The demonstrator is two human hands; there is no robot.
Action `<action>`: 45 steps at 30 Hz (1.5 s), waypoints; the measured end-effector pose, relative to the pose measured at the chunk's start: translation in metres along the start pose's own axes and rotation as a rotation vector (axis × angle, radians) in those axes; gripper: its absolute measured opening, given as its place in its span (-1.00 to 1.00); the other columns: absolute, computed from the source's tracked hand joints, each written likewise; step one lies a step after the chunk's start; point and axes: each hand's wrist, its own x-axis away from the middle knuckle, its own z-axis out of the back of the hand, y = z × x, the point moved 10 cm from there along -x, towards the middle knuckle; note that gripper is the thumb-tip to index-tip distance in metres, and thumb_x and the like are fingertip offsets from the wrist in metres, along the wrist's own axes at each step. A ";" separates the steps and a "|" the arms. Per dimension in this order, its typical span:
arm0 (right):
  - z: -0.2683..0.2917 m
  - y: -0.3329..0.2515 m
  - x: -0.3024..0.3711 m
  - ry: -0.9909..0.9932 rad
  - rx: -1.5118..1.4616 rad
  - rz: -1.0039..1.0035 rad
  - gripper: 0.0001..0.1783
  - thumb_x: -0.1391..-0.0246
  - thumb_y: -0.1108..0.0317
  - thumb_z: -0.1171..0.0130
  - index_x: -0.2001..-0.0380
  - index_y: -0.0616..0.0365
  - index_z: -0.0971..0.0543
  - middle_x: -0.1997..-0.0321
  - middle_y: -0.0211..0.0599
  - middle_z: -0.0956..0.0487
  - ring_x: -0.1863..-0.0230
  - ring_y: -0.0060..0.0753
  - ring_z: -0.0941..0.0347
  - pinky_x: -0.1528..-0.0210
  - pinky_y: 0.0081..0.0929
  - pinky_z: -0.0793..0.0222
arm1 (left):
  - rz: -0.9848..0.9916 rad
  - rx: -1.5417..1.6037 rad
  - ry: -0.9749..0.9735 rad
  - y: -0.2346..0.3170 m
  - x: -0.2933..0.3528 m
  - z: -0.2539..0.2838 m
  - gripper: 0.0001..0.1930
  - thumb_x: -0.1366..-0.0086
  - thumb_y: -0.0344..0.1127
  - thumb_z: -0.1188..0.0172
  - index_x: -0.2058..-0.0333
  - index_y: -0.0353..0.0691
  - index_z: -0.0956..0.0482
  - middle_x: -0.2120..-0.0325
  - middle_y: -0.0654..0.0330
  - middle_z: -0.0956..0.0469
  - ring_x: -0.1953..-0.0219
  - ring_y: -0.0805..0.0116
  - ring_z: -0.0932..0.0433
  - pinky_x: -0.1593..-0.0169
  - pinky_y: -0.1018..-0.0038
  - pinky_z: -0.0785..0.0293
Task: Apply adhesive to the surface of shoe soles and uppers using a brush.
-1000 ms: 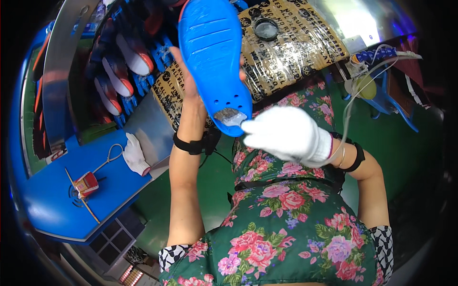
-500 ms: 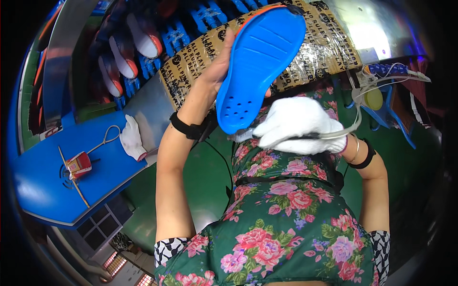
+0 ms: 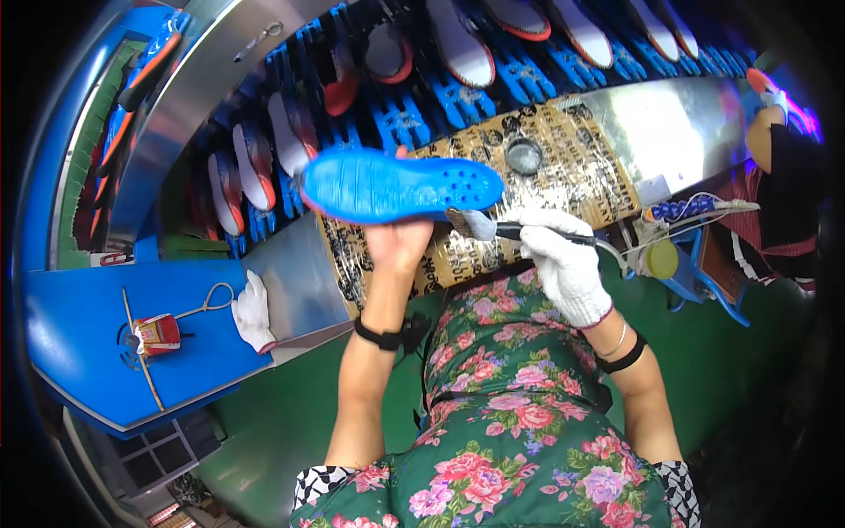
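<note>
A blue shoe sole (image 3: 396, 187), small holes at its heel end, lies sideways above the taped board. My bare left hand (image 3: 400, 245) grips it from below; most of the fingers are hidden behind it. My right hand (image 3: 563, 271), in a white knitted glove, is closed round the dark handle of a brush (image 3: 477, 224). The brush head is at the sole's near edge by the heel; whether they touch I cannot tell. A pale hose (image 3: 616, 257) runs from the handle's end toward the right.
Shoes (image 3: 255, 167) sit on blue racks beyond the board (image 3: 607, 167), which bears a round dish (image 3: 525, 157). At left, a blue table (image 3: 79, 308) holds a paper cup (image 3: 158, 335), a stick and a white glove (image 3: 253, 312). Another person's arm (image 3: 766, 136) shows at far right.
The sole has turned from upright to sideways and moved left and away from me. My right hand has opened away from my body, showing the brush at the heel edge.
</note>
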 end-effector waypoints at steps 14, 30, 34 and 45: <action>-0.012 0.021 -0.003 -0.082 0.009 -0.031 -0.71 -0.04 0.58 -0.32 0.11 0.33 -0.70 0.25 -0.23 -0.72 0.39 -0.56 -0.53 0.31 -0.60 -0.46 | 0.574 0.192 0.035 -0.066 0.136 0.007 0.06 -0.13 0.21 -0.22 -0.49 -0.12 0.02 -0.45 -0.22 -0.02 -0.43 -0.44 -0.04 -0.32 -0.45 -0.11; -0.098 -0.134 0.041 -0.272 1.121 1.114 -0.69 0.13 0.51 -0.43 0.22 0.19 -0.73 0.18 -0.12 -0.73 0.22 -0.13 -0.66 0.15 -0.29 -0.56 | 0.542 -0.289 -0.082 -0.127 0.104 -0.023 0.18 -0.08 0.62 -0.11 -0.47 -0.02 0.03 -0.35 -0.13 -0.23 -0.31 -0.33 -0.31 -0.27 -0.51 -0.17; -0.111 -0.127 0.044 -0.308 1.297 1.218 -0.57 0.13 0.40 -0.34 0.08 0.15 -0.72 0.09 -0.10 -0.72 0.12 -0.13 -0.66 0.10 -0.23 -0.56 | 0.578 -0.214 -0.138 -0.129 0.108 -0.011 0.04 -0.16 0.42 -0.21 -0.45 -0.05 -0.08 -0.33 -0.09 -0.29 -0.33 -0.23 -0.32 -0.34 -0.24 -0.28; -0.096 -0.122 0.042 -0.288 1.008 0.956 -0.71 0.09 0.53 -0.38 0.21 0.16 -0.72 0.13 -0.10 -0.72 0.21 -0.13 -0.66 0.12 -0.26 -0.55 | 0.428 -0.504 -0.079 -0.113 0.096 0.005 0.02 -0.25 0.57 0.10 -0.49 0.01 0.00 -0.43 0.03 -0.16 -0.42 -0.07 -0.21 -0.45 -0.13 -0.10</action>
